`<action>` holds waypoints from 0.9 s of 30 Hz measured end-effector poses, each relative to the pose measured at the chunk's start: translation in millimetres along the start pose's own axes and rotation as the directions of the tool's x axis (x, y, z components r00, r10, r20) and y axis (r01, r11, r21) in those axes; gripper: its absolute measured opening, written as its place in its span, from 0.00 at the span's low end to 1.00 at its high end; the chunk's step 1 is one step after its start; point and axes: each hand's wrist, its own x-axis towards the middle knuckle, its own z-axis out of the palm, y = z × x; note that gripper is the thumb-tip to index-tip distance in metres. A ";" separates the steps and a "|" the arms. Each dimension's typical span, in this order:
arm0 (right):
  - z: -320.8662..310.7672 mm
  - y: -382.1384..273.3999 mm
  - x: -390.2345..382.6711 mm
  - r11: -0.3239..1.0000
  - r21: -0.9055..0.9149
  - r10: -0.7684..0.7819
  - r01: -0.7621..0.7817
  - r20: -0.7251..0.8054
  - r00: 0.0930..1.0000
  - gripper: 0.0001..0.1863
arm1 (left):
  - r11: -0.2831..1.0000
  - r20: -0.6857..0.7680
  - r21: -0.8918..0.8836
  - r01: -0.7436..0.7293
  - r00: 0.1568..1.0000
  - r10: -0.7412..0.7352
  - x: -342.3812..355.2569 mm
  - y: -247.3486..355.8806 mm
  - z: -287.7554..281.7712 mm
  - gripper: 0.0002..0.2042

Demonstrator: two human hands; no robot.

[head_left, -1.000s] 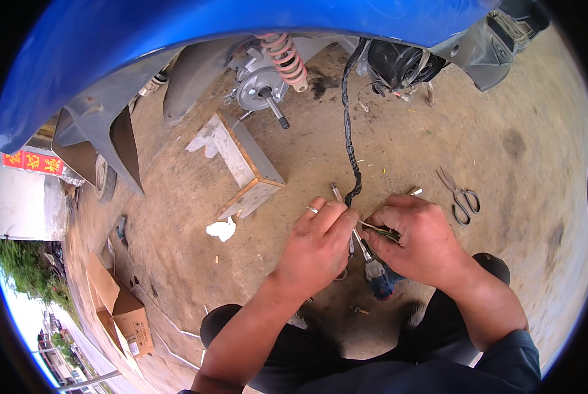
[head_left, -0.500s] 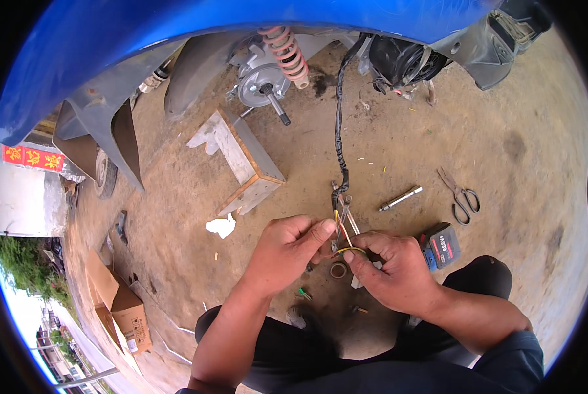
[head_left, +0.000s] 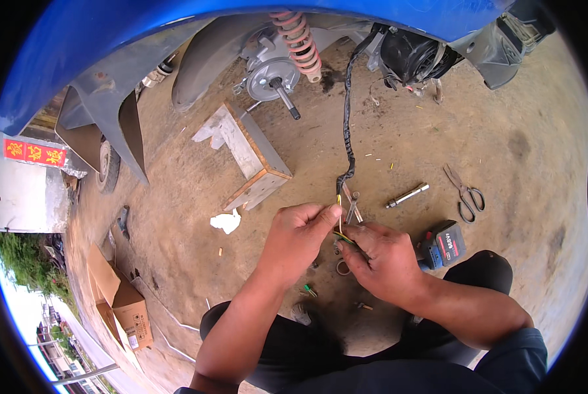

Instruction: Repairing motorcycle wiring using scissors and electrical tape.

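Note:
A black-wrapped cable [head_left: 348, 125] hangs from the vehicle, and thin coloured wires [head_left: 340, 223] come out of its lower end. My left hand [head_left: 299, 238] pinches these wires between thumb and forefinger, close below the black wrapping. Just to the right and slightly lower, my right hand [head_left: 386, 257] is closed on a yellow-green wire [head_left: 344, 238], its tip partly hidden by the fingers. Behind the hands a metal hand tool [head_left: 353, 206] lies on the ground. A tape roll [head_left: 343, 267] shows beneath my right hand.
Scissors [head_left: 466, 195], a metal tube [head_left: 407, 196] and a battery-powered tool [head_left: 443, 245] lie to the right. A wooden frame [head_left: 261, 161] and white tissue [head_left: 225, 222] are left of the cable. Overhead is a blue body panel [head_left: 241, 16]; a cardboard box [head_left: 126, 312] stands far left.
My right hand has come nearer to the left, and the yellow-green wire loop between them has drawn in. The whole view has shifted slightly.

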 end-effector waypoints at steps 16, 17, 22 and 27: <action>-3.2 40.2 35.6 0.985 0.140 -0.124 0.101 0.171 0.977 0.10 | 0.845 0.005 -0.528 -0.084 0.995 0.102 23.5 -12.6 -25.0 0.10; -8.5 48.7 42.2 0.994 0.108 -0.031 0.016 0.138 0.990 0.11 | 0.869 -0.037 -0.488 -0.081 0.997 0.073 21.2 -6.1 -24.9 0.10; 0.5 96.3 56.2 0.892 0.129 0.399 -0.433 0.228 0.888 0.16 | 0.890 -0.180 -0.444 -0.103 0.983 0.024 24.9 -3.0 -30.2 0.11; 36.3 104.4 34.8 0.939 -0.295 0.301 -0.180 0.444 0.844 0.14 | 0.950 -0.322 -0.229 -0.211 0.938 0.131 28.0 -13.9 -43.5 0.11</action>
